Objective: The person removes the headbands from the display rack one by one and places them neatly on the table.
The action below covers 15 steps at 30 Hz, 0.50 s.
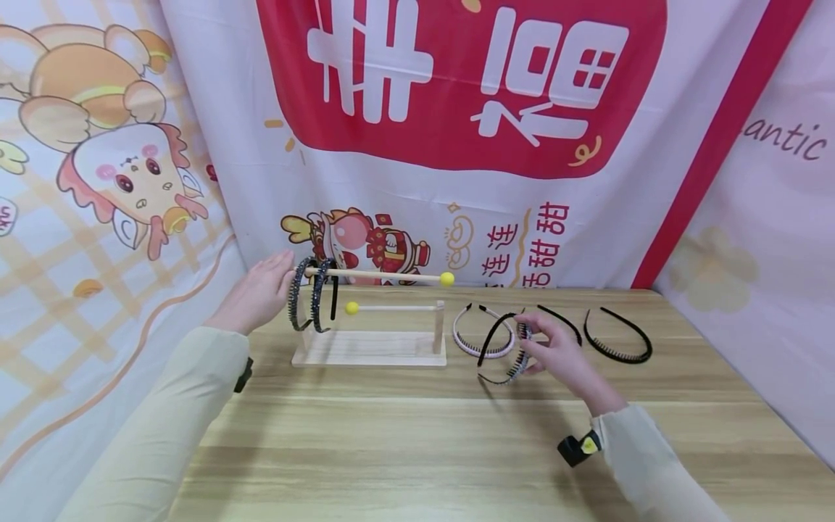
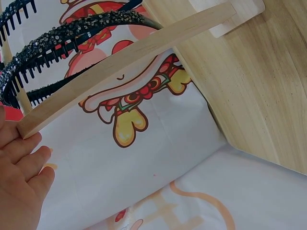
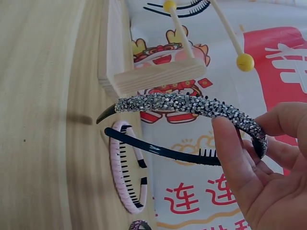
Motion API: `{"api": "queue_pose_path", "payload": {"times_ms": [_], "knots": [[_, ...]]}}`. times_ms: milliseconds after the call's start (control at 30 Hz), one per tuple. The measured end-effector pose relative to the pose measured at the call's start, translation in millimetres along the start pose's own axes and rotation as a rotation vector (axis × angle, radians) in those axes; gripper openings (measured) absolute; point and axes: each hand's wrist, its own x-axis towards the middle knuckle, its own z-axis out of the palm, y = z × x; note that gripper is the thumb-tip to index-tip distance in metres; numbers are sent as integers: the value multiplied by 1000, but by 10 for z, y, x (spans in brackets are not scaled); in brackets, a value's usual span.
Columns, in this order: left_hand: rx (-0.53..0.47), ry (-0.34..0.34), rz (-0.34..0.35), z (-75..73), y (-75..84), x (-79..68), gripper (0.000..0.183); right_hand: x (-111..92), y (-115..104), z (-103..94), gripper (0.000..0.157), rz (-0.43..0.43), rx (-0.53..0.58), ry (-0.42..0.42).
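In my head view I see 2 dark headbands (image 1: 317, 304) hanging at the left end of the wooden stand (image 1: 372, 350), a glittery headband (image 1: 517, 367) to its right. In my left wrist view, the left hand (image 2: 21, 172) touches the stand's upright (image 2: 129, 64), loosely extended; in my right wrist view, the right hand (image 3: 266, 177) pinches the glittery headband.

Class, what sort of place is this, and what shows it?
Probably a small staged work corner: a wooden table, printed cloth hung behind it and along both sides, and a wooden stand with headbands on and beside it.
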Motion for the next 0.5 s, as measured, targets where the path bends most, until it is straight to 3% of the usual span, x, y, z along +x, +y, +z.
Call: {"api": "queue_pose_path", "payload": {"times_ms": [233,500], "knots": [[3,0,4,1,3,-10,50,-75,38,-30,44,25,-8,-19],[6,-2,5,-6,4,-16,49,-180,40,-113,45,35,-161,-35]]}}
